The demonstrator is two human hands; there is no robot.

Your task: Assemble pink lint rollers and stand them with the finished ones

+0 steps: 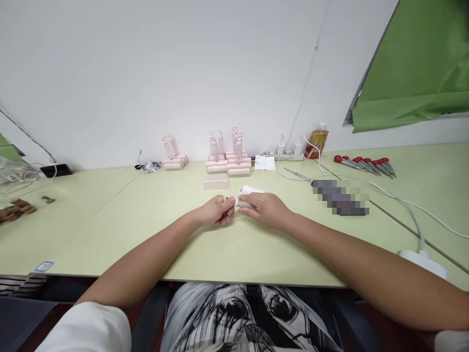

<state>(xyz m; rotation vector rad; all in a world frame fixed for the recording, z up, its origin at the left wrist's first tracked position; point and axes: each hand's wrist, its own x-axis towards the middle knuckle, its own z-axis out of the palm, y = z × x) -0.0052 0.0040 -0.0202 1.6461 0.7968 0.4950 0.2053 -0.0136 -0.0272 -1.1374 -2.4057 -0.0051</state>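
Observation:
My left hand [217, 212] is closed, thumb and fingers pinching the pink loop end of a small pink, partly see-through tube [236, 202]. From the other side my right hand [269, 209] wraps its fingers around the body of the same tube, hiding much of it. Just behind the right hand lies a white roll [251, 189] on the table. A clear pinkish case [216, 183] rests a little beyond the left hand. Farther back, similar pink tubes [216, 150] with heart-shaped loops stand upright beside and on stacked pink cylinders [239, 172].
More pink tubes [170, 145] stand at back left. Along the wall are a power strip [289, 157], white paper [265, 163] and a drink bottle [317, 142]. Red-ended tools [366, 165], a pixelated dark object [339, 198] and cables lie right; brown pieces [18, 210] lie left.

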